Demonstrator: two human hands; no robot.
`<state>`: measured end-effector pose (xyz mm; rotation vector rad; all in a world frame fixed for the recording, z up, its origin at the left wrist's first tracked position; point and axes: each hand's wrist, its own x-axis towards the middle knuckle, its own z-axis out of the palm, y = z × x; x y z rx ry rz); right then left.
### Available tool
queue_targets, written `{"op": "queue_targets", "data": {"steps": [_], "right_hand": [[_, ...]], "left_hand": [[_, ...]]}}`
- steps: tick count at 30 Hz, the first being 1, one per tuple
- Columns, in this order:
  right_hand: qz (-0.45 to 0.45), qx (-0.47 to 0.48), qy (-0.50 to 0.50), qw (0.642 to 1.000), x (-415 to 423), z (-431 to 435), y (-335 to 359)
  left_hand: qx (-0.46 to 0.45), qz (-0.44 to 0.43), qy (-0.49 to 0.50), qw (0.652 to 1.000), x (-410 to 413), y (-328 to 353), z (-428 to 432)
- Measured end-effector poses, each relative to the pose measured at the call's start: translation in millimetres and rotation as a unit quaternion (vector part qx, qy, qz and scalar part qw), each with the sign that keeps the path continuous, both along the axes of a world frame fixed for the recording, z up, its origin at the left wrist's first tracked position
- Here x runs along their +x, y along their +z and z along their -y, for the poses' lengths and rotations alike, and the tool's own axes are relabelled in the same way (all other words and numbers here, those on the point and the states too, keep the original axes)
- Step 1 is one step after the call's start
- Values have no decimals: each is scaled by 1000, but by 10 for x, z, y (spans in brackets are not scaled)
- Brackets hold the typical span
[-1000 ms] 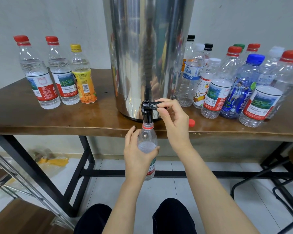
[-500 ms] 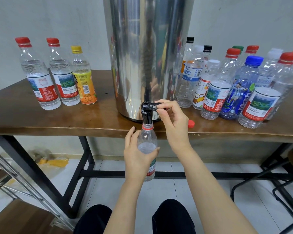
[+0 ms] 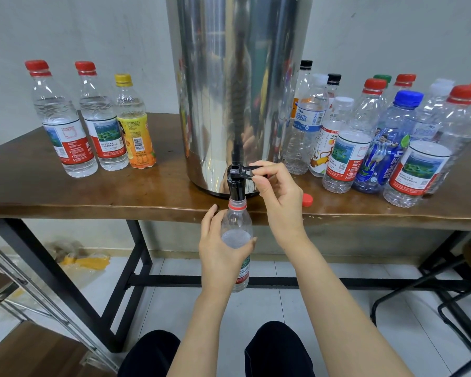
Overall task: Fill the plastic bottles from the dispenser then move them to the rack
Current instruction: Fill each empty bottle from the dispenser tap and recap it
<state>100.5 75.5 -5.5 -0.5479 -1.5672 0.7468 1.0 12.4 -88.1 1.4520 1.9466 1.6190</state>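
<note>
A tall steel dispenser (image 3: 237, 85) stands on the wooden table (image 3: 79, 191). Its black tap (image 3: 235, 183) hangs over the front edge. My left hand (image 3: 220, 254) grips a clear uncapped bottle (image 3: 237, 227) with its mouth right under the tap; water fills it to about the shoulder. My right hand (image 3: 278, 191) pinches the tap's black lever (image 3: 245, 170). A loose red cap (image 3: 307, 200) lies on the table right of my right hand.
Three capped, filled bottles (image 3: 98, 123) stand at the table's left. Several capped, empty-looking bottles (image 3: 378, 140) crowd the right side. Black table legs (image 3: 136, 268) and a crossbar lie below, a metal frame (image 3: 33, 303) at lower left, a chair base (image 3: 452, 300) at right.
The water level in the held bottle has risen slightly. Both hands hold the same places; only the view shifted a little.
</note>
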Motion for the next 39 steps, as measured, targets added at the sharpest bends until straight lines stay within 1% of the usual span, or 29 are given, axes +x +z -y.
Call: {"op": "queue_targets", "data": {"steps": [7,39], "right_hand": [[-12,-7,3,1000,-10,-7,-3],[-8,-1,11,1000,4,-34,-12]], "left_hand": [[1,4,2,1000,-8,-10,-9],[0,14,18,1000,51,22,-24]]}}
